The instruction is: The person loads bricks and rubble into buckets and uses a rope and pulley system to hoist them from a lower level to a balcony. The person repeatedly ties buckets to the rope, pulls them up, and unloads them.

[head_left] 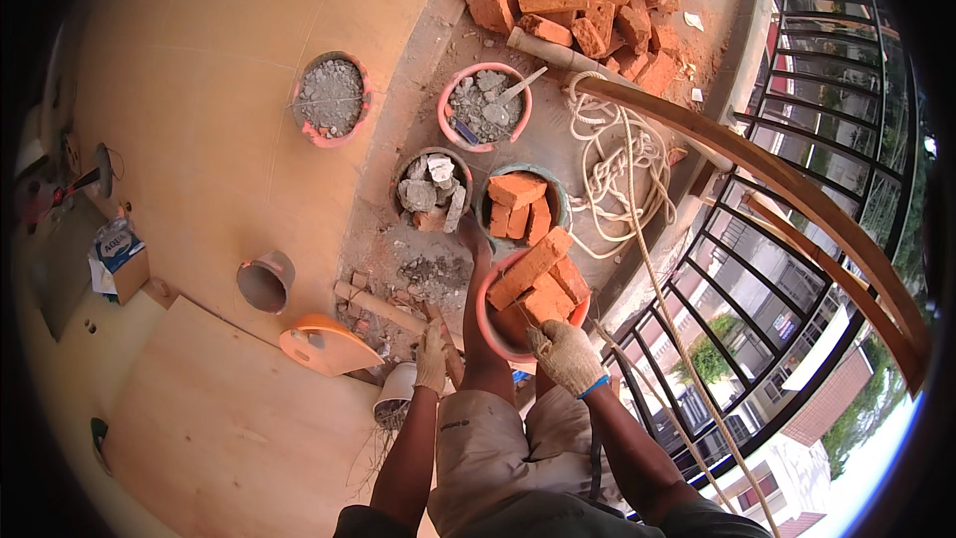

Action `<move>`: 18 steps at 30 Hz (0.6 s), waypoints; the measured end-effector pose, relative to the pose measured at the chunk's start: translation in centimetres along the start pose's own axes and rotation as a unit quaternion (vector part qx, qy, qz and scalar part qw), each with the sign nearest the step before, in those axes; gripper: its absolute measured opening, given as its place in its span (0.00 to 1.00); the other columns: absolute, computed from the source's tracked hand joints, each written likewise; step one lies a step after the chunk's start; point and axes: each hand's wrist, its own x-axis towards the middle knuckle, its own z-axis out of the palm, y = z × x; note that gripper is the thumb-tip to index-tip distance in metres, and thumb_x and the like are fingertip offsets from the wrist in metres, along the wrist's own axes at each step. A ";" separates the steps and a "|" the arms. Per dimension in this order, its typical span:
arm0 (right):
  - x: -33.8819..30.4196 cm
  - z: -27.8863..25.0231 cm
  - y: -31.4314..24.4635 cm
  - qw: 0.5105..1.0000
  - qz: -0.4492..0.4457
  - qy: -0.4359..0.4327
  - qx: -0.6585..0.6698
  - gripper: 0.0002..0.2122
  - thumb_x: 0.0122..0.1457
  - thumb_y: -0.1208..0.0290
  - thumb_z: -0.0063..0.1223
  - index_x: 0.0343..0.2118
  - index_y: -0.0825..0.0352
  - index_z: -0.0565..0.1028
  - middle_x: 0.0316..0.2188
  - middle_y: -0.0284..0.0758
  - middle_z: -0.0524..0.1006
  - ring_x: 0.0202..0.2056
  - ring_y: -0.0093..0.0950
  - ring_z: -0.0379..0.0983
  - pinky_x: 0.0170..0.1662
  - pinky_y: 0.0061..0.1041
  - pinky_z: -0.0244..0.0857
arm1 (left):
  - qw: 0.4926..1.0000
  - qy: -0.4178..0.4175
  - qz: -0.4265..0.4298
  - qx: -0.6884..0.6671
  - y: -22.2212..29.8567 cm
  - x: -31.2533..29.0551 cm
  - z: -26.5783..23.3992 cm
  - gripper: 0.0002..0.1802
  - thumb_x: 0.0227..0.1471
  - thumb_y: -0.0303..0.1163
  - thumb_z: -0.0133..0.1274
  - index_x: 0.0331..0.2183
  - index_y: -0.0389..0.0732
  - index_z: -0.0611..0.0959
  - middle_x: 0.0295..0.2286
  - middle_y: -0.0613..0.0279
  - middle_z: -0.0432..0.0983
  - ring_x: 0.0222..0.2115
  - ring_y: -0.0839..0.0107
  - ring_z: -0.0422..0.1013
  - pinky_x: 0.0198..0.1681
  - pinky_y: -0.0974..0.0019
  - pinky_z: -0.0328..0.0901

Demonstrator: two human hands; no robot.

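A red-rimmed bucket (484, 322) heaped with orange bricks (543, 284) stands right in front of me. My right hand (568, 354), in a pale work glove, is closed at its near rim, with the fingertips against the bricks; what lies under the fingers is partly hidden. My left hand (432, 361), also gloved, hangs lower left beside a short wooden strip (450, 347). Its fingers are too small and covered to read. Just beyond the bucket, a dark bucket (564, 201) holds more bricks, and another bucket (400, 179) holds grey rubble.
Two pink-rimmed buckets (528, 120) (366, 100) of grey debris stand farther off. Coiled rope (637, 174) lies before a brick pile (597, 0). A black railing (727, 269) and long wooden beam (797, 164) line the right. An orange tub (324, 344) and plywood sheet (219, 408) are left.
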 end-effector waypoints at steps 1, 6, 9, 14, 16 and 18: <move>-1.1 -0.5 -2.1 1.000 0.000 -0.030 0.007 0.20 0.67 0.55 0.54 0.29 0.70 0.80 0.26 0.51 0.79 0.33 0.53 0.78 0.37 0.47 0.70 | 1.000 -0.010 -0.003 -0.014 1.8 0.8 -0.8 0.32 0.70 0.54 0.42 0.64 0.42 0.73 0.57 0.56 0.72 0.51 0.68 0.70 0.55 0.63 0.64; -7.3 -5.1 -11.6 0.984 -0.114 -0.093 0.100 0.15 0.66 0.61 0.59 0.27 0.69 0.79 0.23 0.47 0.77 0.28 0.50 0.76 0.33 0.44 0.70 | 0.943 -0.267 -0.010 -0.197 11.2 2.4 -1.7 0.39 0.70 0.59 0.39 0.69 0.42 0.65 0.65 0.55 0.64 0.64 0.57 0.62 0.66 0.53 0.57; -8.5 -9.4 -15.4 0.979 -0.111 -0.135 0.108 0.14 0.66 0.62 0.60 0.29 0.69 0.80 0.24 0.44 0.78 0.27 0.44 0.77 0.32 0.38 0.70 | 0.923 -0.296 0.230 0.088 24.7 -6.1 5.7 0.30 0.71 0.50 0.42 0.64 0.41 0.71 0.60 0.55 0.71 0.57 0.56 0.70 0.64 0.52 0.64; -4.9 -17.4 -19.8 0.970 -0.205 -0.079 0.100 0.13 0.65 0.64 0.62 0.29 0.69 0.79 0.21 0.41 0.75 0.26 0.37 0.77 0.31 0.36 0.69 | 0.897 -0.299 0.325 0.006 31.6 -5.0 13.9 0.28 0.71 0.48 0.42 0.62 0.41 0.72 0.59 0.56 0.72 0.56 0.56 0.71 0.61 0.51 0.67; -1.6 -20.0 -20.5 0.963 -0.260 -0.007 0.074 0.14 0.64 0.62 0.63 0.29 0.69 0.79 0.20 0.42 0.74 0.24 0.41 0.75 0.30 0.38 0.68 | 0.898 -0.328 0.252 -0.151 31.3 -0.6 18.0 0.27 0.71 0.48 0.42 0.62 0.41 0.73 0.58 0.56 0.73 0.55 0.57 0.72 0.60 0.51 0.68; 2.9 -22.5 -20.8 0.963 -0.263 0.056 -0.012 0.14 0.62 0.60 0.63 0.28 0.68 0.80 0.22 0.47 0.76 0.27 0.48 0.76 0.32 0.41 0.70 | 0.884 -0.331 0.191 -0.269 30.6 4.1 22.6 0.27 0.71 0.47 0.41 0.61 0.41 0.73 0.58 0.56 0.73 0.54 0.57 0.72 0.59 0.51 0.69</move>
